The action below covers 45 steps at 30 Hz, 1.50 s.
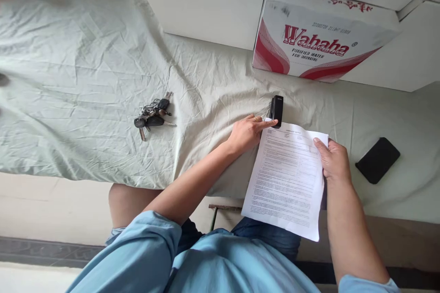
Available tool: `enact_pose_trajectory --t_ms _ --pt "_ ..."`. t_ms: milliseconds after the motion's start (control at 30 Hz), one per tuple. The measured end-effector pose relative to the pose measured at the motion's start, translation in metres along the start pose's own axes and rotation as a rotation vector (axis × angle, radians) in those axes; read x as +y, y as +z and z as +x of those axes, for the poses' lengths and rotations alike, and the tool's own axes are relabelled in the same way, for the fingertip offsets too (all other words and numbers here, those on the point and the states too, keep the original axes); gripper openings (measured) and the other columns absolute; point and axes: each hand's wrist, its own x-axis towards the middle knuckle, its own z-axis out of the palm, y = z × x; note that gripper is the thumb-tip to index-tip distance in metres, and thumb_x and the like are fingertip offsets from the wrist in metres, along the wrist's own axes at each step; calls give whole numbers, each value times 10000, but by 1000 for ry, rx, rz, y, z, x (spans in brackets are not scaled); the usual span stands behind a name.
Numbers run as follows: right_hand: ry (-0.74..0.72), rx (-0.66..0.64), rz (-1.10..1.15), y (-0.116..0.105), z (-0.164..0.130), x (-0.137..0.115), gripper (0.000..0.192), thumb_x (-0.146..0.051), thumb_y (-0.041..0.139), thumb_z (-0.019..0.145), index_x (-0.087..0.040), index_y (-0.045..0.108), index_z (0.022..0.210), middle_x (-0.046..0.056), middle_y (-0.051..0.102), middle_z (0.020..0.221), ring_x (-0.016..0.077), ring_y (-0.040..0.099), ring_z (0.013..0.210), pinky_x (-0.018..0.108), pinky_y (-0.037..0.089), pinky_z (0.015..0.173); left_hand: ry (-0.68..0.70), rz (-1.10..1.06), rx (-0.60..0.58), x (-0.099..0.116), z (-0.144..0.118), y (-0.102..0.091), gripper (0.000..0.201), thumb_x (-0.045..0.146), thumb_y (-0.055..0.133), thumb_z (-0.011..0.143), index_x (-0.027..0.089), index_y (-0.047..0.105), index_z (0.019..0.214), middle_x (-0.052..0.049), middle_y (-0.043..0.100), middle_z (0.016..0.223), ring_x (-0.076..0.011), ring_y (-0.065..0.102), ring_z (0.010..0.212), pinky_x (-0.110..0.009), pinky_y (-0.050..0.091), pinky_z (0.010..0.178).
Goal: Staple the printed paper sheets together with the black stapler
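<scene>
— Between the two hands, what is held?
— A printed sheet (287, 178) is gripped at its right edge by the right hand (332, 160), thumb closed over the paper. Its top left corner is touched by the left hand (248, 132), fingers extended.

— And just beyond the left fingertips?
— A small black stapler (276, 110) is met there, upright on the wrinkled cloth (85, 78). A key bunch (153, 114) is seen well left; a black phone (377, 160) lies right of the right hand.
</scene>
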Motion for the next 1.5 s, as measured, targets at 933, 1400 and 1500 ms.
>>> enact_pose_trajectory --t_ms 933,1400,1500 --pt "-212 -334 -37 59 24 -49 548 -731 922 808 -208 892 967 61 872 867 264 795 803 372 626 749 -664 -318 520 -18 93 -32 427 340 883 920 287 464 860 -129 714 983 -426 763 1171 -560 570 1072" --pt "-322 -172 235 51 46 -28 538 -753 1046 730 -251 885 840 -12 811 758 184 730 664 337 615 664 -133 -1025 234 -44 32 -27 737 942 726 955 206 722 922 -2 668 736 -91 500 559 -262 367 530" --pt "-329 -70 297 56 52 -22 543 -760 1044 733 -263 896 894 -3 845 798 210 776 701 382 671 715 -66 -1022 96 -45 23 -32 746 914 767 946 198 667 762 8 614 674 -79 453 529 -268 333 509"
